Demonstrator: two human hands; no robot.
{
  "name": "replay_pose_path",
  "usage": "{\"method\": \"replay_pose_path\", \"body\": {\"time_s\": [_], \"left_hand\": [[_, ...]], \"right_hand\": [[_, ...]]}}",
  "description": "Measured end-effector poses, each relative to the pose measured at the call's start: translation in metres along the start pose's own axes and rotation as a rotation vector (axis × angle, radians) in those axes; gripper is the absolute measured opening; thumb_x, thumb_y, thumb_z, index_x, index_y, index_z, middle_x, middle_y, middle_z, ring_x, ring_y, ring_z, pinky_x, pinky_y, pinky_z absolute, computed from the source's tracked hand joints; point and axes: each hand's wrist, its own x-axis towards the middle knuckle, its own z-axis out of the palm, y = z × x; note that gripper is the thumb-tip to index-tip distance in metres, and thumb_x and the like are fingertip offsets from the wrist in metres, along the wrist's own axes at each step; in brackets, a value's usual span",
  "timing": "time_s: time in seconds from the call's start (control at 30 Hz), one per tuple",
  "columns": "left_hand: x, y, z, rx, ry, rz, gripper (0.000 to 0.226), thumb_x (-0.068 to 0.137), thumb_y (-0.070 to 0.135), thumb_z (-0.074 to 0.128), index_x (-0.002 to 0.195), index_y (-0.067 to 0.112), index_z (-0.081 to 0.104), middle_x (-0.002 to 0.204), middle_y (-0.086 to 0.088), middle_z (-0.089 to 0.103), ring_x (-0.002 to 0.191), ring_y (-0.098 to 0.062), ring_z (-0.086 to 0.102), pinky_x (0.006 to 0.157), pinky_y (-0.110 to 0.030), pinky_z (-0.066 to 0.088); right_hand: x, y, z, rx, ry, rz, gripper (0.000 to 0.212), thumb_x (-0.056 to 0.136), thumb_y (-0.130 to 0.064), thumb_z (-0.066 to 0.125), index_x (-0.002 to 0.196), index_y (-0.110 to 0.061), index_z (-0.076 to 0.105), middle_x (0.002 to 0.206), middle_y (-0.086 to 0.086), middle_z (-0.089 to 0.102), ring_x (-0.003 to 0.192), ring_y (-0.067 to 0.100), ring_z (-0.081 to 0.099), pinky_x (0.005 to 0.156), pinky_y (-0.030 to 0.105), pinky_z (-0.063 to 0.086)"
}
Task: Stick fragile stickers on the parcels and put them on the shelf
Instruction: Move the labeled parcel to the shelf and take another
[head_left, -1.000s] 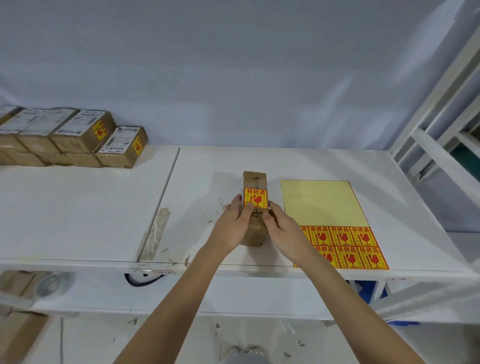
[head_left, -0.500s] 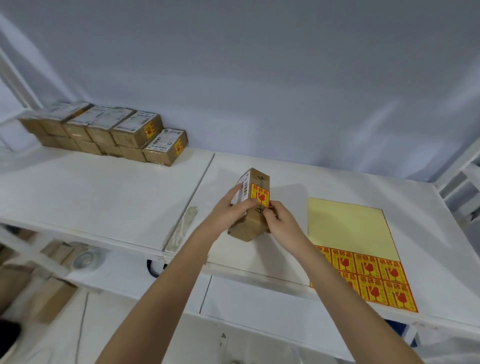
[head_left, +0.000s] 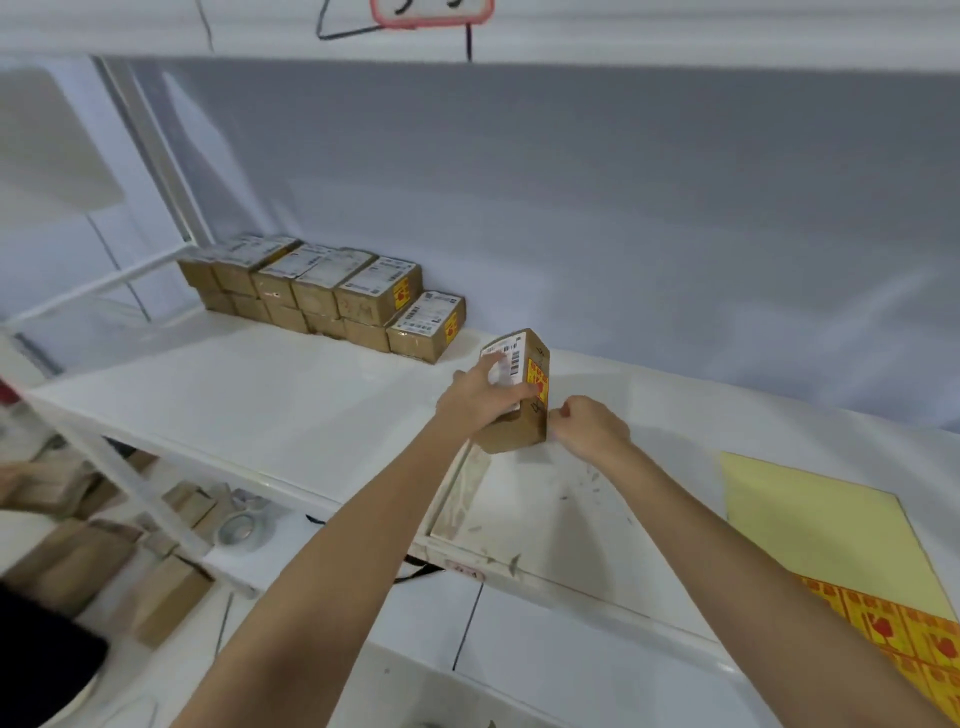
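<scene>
Stickered parcel lifted off the surface, aimed at the stack on the left.

Far left on the white shelf surface: two-tier row of small brown cardboard parcels, white labels on top, red-and-yellow stickers on the near ends. Next right: left hand wrapped over the labelled face of the small brown cardboard box, held tilted and clear of the surface, red-and-yellow fragile sticker on its right side. Right hand at the lower right corner, fingers curled, apparently pinching the edge; contact partly hidden. Far right: pale yellow backing sheet with remaining red-and-yellow stickers, flat. Risks: one-sided grip on a tilted box could slip mid-carry; setting down too hard against the end parcel could shove the stack; sticker edge may lift if not pressed flat.
</scene>
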Motion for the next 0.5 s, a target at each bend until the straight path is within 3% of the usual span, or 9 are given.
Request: {"method": "replay_pose_path", "body": {"time_s": [0.23,0.37,0.5], "left_hand": [[0.058,-0.005,-0.068,0.413,0.135,0.107,0.075,0.072,0.064,0.061,0.135,0.033,0.035,0.130,-0.011,0.045,0.117,-0.032,0.048,0.088,-0.039,0.042],[0.095,-0.012,-0.098,0.570,0.177,0.170,0.081,0.076,0.063,0.060,0.140,0.025,0.028,0.139,-0.016,0.035,0.124,-0.035,0.040,0.092,-0.042,0.041],[0.118,-0.010,-0.117,0.705,0.160,0.235,0.075,0.079,0.060,0.058,0.138,0.020,0.032,0.131,-0.016,0.040,0.117,-0.033,0.041,0.076,-0.036,0.039]], "right_hand": [[0.056,-0.071,0.019,0.162,-0.028,0.013,0.019,0.094,-0.024,0.039,0.089,-0.010,0.051,0.093,0.008,0.058,0.087,0.027,0.058,0.073,0.029,0.041],[0.084,-0.108,0.030,0.097,0.060,0.002,0.036,0.097,-0.026,0.034,0.119,-0.003,0.051,0.120,0.017,0.057,0.111,0.033,0.054,0.088,0.035,0.044],[0.105,-0.137,0.038,-0.089,0.074,0.021,0.043,0.099,-0.032,0.032,0.130,-0.005,0.043,0.129,0.017,0.051,0.119,0.033,0.047,0.092,0.039,0.042]]}}
